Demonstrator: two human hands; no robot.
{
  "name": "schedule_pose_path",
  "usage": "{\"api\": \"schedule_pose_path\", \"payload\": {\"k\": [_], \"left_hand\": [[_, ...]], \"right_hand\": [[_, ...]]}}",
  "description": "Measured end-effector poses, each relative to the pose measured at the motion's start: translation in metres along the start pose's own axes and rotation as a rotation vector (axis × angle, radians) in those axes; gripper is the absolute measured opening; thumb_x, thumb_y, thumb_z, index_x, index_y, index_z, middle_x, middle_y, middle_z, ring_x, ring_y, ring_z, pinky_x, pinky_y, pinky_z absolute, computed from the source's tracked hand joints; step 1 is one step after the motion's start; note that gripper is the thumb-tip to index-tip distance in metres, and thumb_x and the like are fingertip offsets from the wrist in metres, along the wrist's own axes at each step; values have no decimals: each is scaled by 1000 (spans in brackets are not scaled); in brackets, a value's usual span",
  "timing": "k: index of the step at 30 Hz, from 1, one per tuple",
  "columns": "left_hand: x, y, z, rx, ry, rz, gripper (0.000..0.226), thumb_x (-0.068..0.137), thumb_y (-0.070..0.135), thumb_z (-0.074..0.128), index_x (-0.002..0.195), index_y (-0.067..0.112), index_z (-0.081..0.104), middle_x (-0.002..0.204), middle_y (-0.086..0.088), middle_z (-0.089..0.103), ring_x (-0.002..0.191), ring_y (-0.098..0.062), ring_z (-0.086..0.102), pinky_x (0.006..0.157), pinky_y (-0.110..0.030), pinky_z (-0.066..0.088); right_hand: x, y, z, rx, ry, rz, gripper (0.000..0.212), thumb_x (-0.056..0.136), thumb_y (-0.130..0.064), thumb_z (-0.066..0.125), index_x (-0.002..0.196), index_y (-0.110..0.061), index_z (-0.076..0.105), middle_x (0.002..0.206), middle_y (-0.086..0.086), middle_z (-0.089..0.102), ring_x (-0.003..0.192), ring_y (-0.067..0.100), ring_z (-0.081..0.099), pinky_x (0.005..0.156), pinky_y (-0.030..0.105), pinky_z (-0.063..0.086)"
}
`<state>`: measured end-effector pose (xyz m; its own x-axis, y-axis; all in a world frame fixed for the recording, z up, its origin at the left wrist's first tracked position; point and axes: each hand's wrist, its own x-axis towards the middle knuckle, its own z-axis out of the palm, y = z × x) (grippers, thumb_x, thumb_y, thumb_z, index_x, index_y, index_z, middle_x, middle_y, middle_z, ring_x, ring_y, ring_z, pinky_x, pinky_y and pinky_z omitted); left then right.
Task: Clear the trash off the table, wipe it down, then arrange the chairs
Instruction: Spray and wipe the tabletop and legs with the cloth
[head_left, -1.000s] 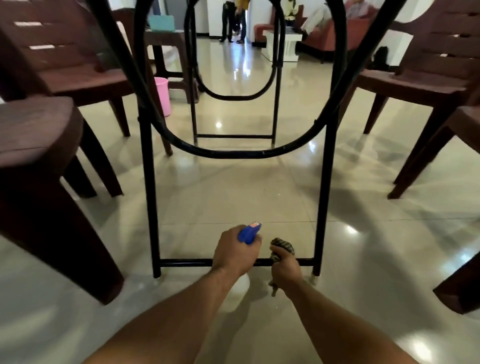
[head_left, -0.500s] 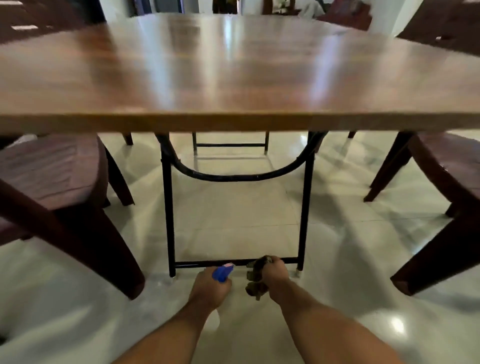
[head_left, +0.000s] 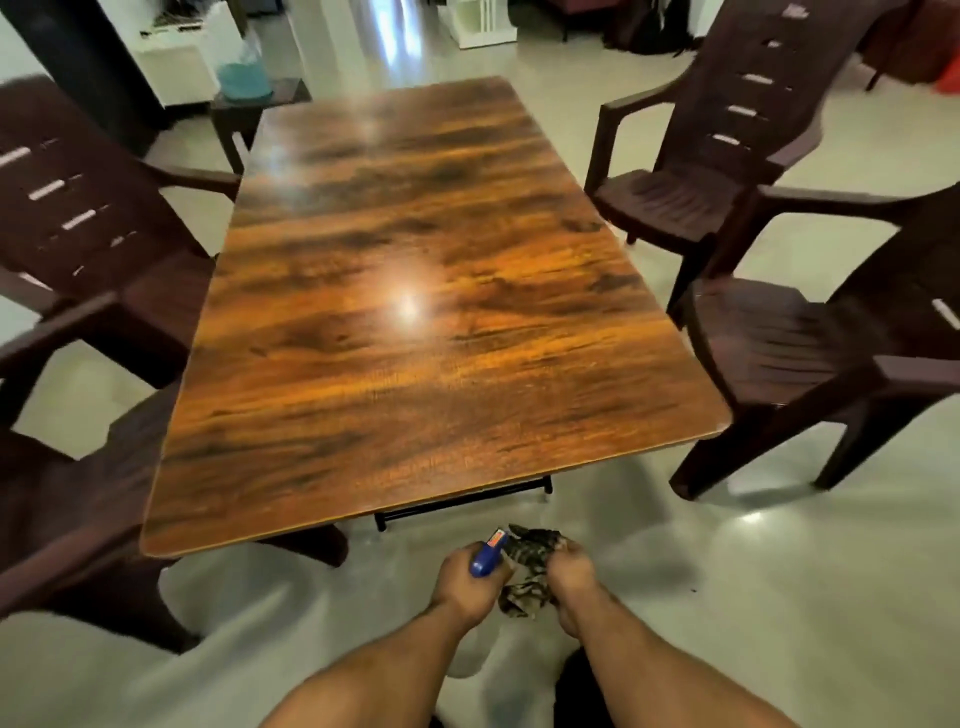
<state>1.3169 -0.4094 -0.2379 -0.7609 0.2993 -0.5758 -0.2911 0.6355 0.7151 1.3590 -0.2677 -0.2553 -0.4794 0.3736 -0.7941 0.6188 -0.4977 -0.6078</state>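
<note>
Left hand (head_left: 470, 582): gripping spray bottle (head_left: 488, 553).
Right hand (head_left: 571, 574): clutching cloth (head_left: 527, 569).
Risk: overspraying table (head_left: 415, 291), leaving streaks.

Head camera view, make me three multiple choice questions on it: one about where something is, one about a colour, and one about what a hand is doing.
1. Where is the spray bottle?
A) on the tabletop
B) on a chair seat
C) in the left hand

2. What colour is the spray bottle's head?
A) blue
B) green
C) white

3. What is the right hand doing?
A) lying flat and holding nothing
B) holding a patterned cloth
C) pulling a chair

Answers:
1 C: the left hand's fingers are curled round the bottle.
2 A: the head that sticks out above the fist is blue.
3 B: the right hand's fingers are curled round the bunched cloth.
</note>
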Motion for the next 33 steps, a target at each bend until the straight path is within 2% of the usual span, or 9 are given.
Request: {"api": "schedule_pose_path", "payload": {"k": [4,8,13,18,23,27,29,31,33], "left_hand": [[-55,71,-16,80,-51,70,27,85,32,74,68,25,55,63,8,56,59,-8,49,56,-24,39],[-79,129,-23,101,-31,165,30,87,37,71,66,23,55,63,6,58,58,-9,50,55,-22,39],[-95,190,-10,94,28,261,37,86,38,71,60,24,49,54,8,50,51,-8,43,50,-24,33],[-84,240,22,32,74,224,38,71,57,63,67,20,62,60,-2,68,61,-29,68,62,-43,60],[-77,290,60,-19,164,191,39,68,61,62,67,21,61,62,-6,68,62,-32,70,66,-49,60],[-73,325,73,-7,212,158,36,70,56,62,63,22,58,56,-1,65,60,-29,67,62,-44,58],[-61,343,72,-13,247,133,34,76,47,67,59,20,55,53,2,59,52,-23,57,57,-39,53],[-46,360,68,-15,308,108,37,81,37,71,57,19,49,53,3,52,51,-18,46,54,-35,46],[-19,375,65,-53,340,69,35,84,30,72,59,18,50,53,3,52,50,-15,48,51,-31,45]], "right_hand": [[-88,-51,-24,115,90,-29,18,90,11,54,99,5,68,69,12,70,57,25,64,44,25,51],[-125,-92,-47,397,174,11,30,89,12,45,111,3,62,84,23,70,67,34,68,47,35,58],[-154,-127,-83,552,130,91,32,87,-1,53,116,10,62,108,32,69,98,47,68,90,66,51],[-138,-168,-131,455,168,-4,37,76,3,72,110,-9,63,96,26,72,82,45,72,73,72,53],[-122,-205,-186,-187,484,-380,50,84,0,59,133,-12,61,122,13,66,114,37,61,100,41,49],[-106,-225,-189,-706,44,-541,44,97,-3,51,134,-26,58,152,6,45,137,23,46,117,39,33],[-82,-224,-188,-1058,-202,-669,52,101,-6,43,150,-23,40,164,2,17,151,22,21,124,38,18],[-63,-220,-194,-1302,-228,-758,61,102,-10,34,160,-16,14,166,0,-4,153,27,-9,125,41,5],[-53,-231,-207,-1581,-321,-822,67,100,-13,37,159,-16,7,164,-1,-11,152,25,-13,123,44,10]]}}
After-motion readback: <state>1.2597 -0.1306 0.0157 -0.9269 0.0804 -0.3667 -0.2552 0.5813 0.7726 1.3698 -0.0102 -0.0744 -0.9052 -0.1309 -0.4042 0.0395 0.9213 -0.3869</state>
